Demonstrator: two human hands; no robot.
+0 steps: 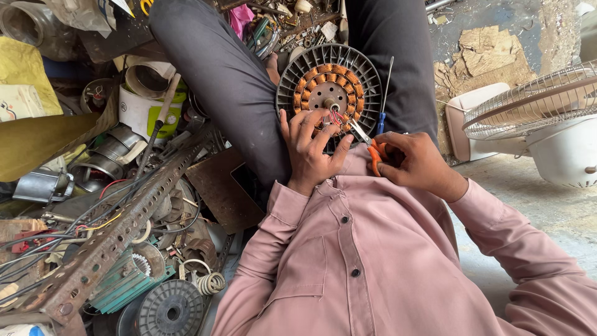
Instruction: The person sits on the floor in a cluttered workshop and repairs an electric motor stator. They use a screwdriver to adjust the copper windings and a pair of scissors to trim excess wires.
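A round fan motor [329, 87] sat on the person's lap, between two legs in dark trousers [217, 74]. It had a grey ribbed rim and a ring of shiny copper wire coils around a metal middle. Some thin red and white wires [336, 117] came out near the middle.

The left hand [309, 149] lay on the lower edge of the motor. Its fingers [297, 127] were spread out and pressed on the coils, and the thumb and first finger pinched at the thin wires. The right hand [415, 163] was just beside the motor, on the lower right. Its fingers were curled shut around small pliers with orange handles [373, 155]. The metal tip of the pliers pointed up and left at the wires and touched them.

A thin screwdriver with a blue handle [382, 102] leaned on the right side of the motor. The person wore a pink shirt [360, 249] with dark buttons.

On the floor to the left lay a big pile of junk. A long metal bar with holes [118, 230] crossed it. Near it were a white tub [146, 106], a coil of white wire [208, 281] and a dark ribbed disc [171, 308]. On the right stood a white fan with a wire cage [535, 102], well apart from the hands.
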